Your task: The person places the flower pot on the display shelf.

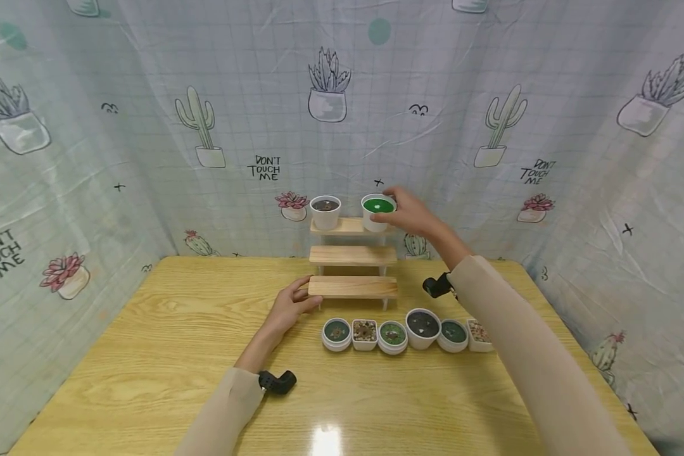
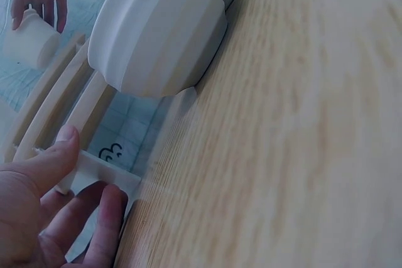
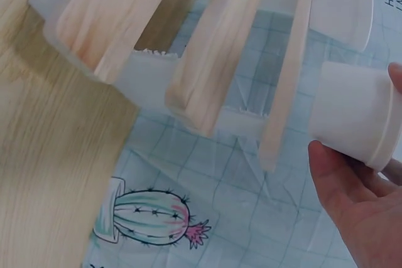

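Printed curtain behind; right hand pinches the green-topped pot, best held level; left hand seemingly grips the stand, near left.

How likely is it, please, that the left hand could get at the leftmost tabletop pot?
Probably yes: no other pot stands between the left hand and the leftmost pot, though the hand would likely first have to release the stand.
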### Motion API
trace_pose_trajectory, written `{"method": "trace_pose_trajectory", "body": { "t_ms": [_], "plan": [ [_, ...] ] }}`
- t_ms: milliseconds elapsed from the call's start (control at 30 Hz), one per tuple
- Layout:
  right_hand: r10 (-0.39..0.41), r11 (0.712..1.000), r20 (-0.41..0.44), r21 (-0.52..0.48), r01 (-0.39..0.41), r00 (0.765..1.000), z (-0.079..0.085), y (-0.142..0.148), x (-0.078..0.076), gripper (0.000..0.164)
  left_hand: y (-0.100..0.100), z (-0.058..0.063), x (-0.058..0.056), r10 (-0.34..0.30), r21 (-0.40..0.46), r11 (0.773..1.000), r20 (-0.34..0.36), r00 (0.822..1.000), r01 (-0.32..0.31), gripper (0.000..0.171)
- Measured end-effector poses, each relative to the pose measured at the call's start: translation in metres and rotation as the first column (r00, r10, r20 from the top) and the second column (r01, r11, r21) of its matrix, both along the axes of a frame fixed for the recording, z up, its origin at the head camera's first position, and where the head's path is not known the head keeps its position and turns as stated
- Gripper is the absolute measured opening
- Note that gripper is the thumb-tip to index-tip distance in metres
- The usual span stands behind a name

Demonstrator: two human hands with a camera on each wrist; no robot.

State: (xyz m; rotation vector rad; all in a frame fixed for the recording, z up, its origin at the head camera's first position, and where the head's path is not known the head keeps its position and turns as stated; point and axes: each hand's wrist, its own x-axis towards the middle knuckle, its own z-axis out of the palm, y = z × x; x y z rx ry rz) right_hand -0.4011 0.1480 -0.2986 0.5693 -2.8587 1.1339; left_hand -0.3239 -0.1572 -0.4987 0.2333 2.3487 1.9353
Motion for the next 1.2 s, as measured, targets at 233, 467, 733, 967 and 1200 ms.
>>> {"method": "trace_pose_trajectory", "body": {
  "t_ms": [233, 467, 733, 967, 1200],
  "plan": [
    [-0.016, 1.000, 0.017, -0.012, 0.016, 1.000, -0.001, -0.007, -0.008, 0.083, 0.002, 0.000, -0.002, 0.007, -0.007, 1.000, -0.002, 1.000, -0.007, 0.075],
    [-0.043, 0.999, 0.026, 0.003, 0.043, 0.999, -0.002, -0.013, -0.014, 0.081, 0.003, 0.000, -0.001, 0.011, 0.003, 1.000, -0.001, 1.000, -0.011, 0.075],
    [-0.077, 0.997, 0.055, -0.008, 0.078, 0.995, -0.010, -0.012, -0.018, 0.081, 0.002, -0.003, 0.000, 0.017, 0.000, 1.000, -0.009, 1.000, -0.017, 0.075],
    [-0.071, 0.997, 0.047, -0.006, 0.071, 0.996, -0.010, -0.010, -0.021, 0.083, 0.002, -0.001, -0.002, 0.023, 0.002, 1.000, -0.006, 1.000, -0.023, 0.074],
    [-0.061, 0.998, 0.037, 0.003, 0.061, 0.997, -0.008, -0.013, -0.023, 0.083, 0.001, -0.001, -0.002, 0.023, 0.002, 1.000, -0.003, 1.000, -0.023, 0.075]
  ]
}}
